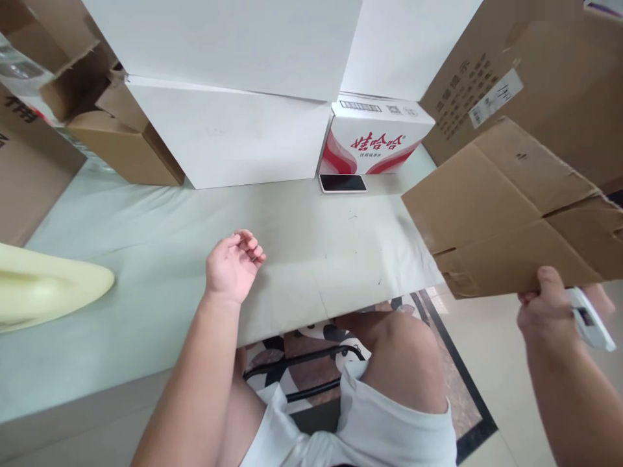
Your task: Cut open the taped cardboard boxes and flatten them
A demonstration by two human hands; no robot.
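My left hand (236, 263) hovers over the pale table cover, palm turned up, fingers loosely curled and holding nothing. At the right, my right hand (548, 308) grips the lower edge of a flattened cardboard box (491, 207), thumb on its face. The cardboard is held tilted beyond the table's right end. A white handle-like object with a dark inset (591, 321) sticks out behind the same hand; its kind I cannot make out. The fingers behind the cardboard are partly hidden.
A phone (343, 183) lies by a white-and-red carton (374, 139). White panels (233, 136) stand along the back. Brown boxes (131, 149) are at the left, a large carton (549, 78) at the right. A pale yellow curved object (53, 285) lies far left.
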